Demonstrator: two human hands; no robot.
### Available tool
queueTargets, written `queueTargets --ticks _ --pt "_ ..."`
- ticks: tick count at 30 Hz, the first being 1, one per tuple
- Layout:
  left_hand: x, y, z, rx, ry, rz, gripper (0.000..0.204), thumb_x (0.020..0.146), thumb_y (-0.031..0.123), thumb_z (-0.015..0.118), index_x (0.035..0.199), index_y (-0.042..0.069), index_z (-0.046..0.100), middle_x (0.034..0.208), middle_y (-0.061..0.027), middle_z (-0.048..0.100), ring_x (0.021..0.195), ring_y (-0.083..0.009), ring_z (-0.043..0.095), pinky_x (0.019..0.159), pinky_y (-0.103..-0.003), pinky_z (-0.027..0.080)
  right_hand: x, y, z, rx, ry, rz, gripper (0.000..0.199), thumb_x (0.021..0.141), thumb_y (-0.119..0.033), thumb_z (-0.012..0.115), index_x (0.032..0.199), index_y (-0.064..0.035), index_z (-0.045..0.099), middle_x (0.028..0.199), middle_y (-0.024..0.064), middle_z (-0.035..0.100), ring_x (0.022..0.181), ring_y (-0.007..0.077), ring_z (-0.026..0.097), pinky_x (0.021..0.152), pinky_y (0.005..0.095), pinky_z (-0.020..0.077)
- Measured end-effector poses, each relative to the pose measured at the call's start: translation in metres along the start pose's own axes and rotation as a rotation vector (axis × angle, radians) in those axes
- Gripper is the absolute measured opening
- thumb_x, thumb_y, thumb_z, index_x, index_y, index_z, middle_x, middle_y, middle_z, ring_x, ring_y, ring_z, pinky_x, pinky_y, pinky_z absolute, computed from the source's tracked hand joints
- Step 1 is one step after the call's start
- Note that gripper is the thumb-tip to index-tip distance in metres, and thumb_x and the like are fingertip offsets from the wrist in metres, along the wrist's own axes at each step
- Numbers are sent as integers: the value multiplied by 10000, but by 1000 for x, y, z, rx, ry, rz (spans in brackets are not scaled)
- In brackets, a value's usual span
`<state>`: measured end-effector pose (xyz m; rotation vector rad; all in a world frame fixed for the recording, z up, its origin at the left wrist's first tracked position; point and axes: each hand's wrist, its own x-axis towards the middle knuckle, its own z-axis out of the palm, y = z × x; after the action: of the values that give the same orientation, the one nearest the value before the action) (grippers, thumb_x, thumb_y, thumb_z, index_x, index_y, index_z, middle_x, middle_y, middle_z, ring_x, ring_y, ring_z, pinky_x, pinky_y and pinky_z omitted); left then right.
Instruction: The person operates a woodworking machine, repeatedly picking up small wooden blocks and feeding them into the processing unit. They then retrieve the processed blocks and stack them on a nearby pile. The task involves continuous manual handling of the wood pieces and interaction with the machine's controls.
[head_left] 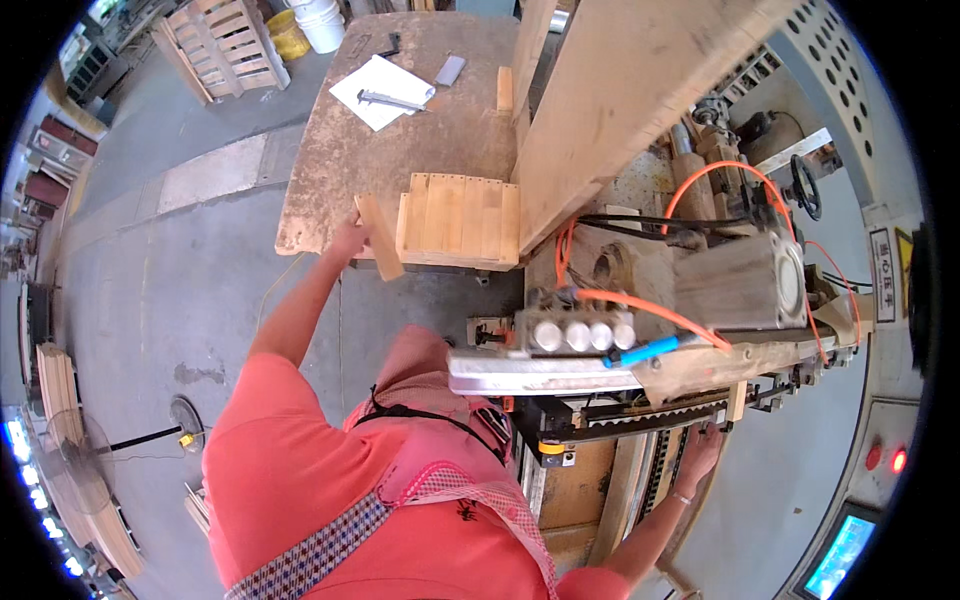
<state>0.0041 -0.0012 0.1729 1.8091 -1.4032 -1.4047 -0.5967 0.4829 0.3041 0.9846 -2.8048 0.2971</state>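
Note:
My left hand (352,238) is closed round the side of a flat wooden strip (378,236), which tilts at the near edge of the brown worktable (340,165). Right beside it on the table sits a stack of similar wooden strips (455,218), with small holes along their far ends. Far to the right, my right hand (702,452) reaches beneath the front rail of a machine (610,372). Its fingers are curled by a dark part, just below the end of a small wooden piece (738,400). What those fingers grip is hidden.
A paper sheet with a caliper (390,100) lies farther back on the table. A tall wooden board (610,110) rises between table and machine. Orange hoses (650,308) and a blue air gun (645,352) lie over the machine. A standing fan (75,460) is at left.

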Motion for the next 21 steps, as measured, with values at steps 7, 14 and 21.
queueTargets --ticks 7,14,21 --pt "136 -73 35 455 57 135 390 805 260 508 1164 137 596 1029 -219 631 967 -368 607 811 -442 477 -124 -11 -21 86 -194 170 229 740 -159 709 853 4 595 705 93 579 636 240 551 614 342 454" --pt "232 -162 71 742 72 411 299 820 274 526 1005 78 655 1057 -167 641 989 -334 611 833 -435 496 -211 13 -58 452 -322 433 248 742 -226 689 831 -15 593 730 126 598 684 289 601 641 362 482" --pt "240 -170 85 1171 -250 696 219 807 251 506 843 106 666 762 -88 655 631 -238 618 586 -394 489 -273 7 -71 -140 -251 420 236 694 -215 687 869 -62 644 741 155 638 761 347 629 651 402 500"
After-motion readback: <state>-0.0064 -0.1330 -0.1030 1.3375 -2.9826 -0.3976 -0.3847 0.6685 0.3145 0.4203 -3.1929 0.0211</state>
